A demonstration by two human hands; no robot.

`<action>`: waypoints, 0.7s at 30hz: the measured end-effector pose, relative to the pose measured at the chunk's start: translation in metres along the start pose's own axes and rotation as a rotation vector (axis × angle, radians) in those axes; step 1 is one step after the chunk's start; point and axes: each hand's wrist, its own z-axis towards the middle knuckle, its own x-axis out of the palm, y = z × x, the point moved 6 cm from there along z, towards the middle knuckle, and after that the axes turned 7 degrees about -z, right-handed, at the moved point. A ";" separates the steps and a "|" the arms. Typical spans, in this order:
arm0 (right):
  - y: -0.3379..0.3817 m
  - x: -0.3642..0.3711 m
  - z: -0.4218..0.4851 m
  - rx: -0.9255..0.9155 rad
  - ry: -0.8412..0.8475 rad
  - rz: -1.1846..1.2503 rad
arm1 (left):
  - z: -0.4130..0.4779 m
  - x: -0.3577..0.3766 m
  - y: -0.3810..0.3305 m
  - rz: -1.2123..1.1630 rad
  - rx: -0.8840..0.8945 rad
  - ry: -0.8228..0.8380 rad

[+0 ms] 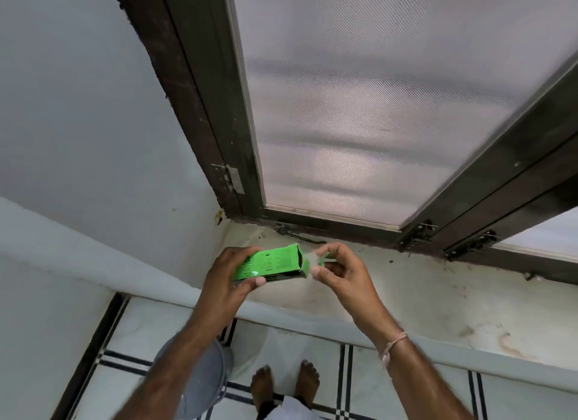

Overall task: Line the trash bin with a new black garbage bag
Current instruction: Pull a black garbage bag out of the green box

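Note:
A small green cardboard box (272, 263) with black print lies sideways in my left hand (230, 277), held above a window sill. Its right end is open and dark inside; no bag shows. My right hand (339, 272) pinches the box's green end flap (325, 258) between thumb and fingers. A grey trash bin (206, 379) stands on the floor below my left forearm, which hides most of it.
A stained white window sill (438, 300) runs under a dark-framed window with a mesh screen (375, 106). A white wall fills the left. My bare feet (286, 385) stand on white floor tiles with black lines.

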 end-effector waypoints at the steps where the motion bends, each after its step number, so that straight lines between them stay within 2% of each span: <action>1: -0.001 -0.003 0.000 0.000 -0.051 -0.063 | 0.000 -0.002 -0.003 -0.020 0.003 -0.006; 4: 0.012 -0.011 -0.007 -0.150 -0.283 -0.456 | 0.000 -0.002 -0.007 -0.039 0.009 -0.010; 6: 0.026 -0.006 -0.015 -0.303 -0.312 -0.526 | -0.002 -0.002 -0.007 -0.051 0.005 -0.014; 8: 0.031 0.002 -0.017 -0.335 -0.203 -0.429 | -0.003 0.000 -0.008 -0.056 0.009 -0.010; 10: 0.028 0.008 -0.015 -0.290 -0.117 -0.341 | -0.004 0.002 -0.010 -0.063 0.016 -0.007; 13: 0.026 0.007 -0.018 -0.286 -0.143 -0.316 | -0.005 0.002 -0.013 -0.074 0.012 -0.020; 16: 0.026 0.003 -0.024 -0.246 -0.177 -0.180 | -0.007 0.000 -0.015 -0.056 0.012 -0.040; 21: 0.021 0.006 -0.022 -0.221 -0.126 -0.054 | -0.009 -0.005 -0.019 -0.021 0.017 -0.051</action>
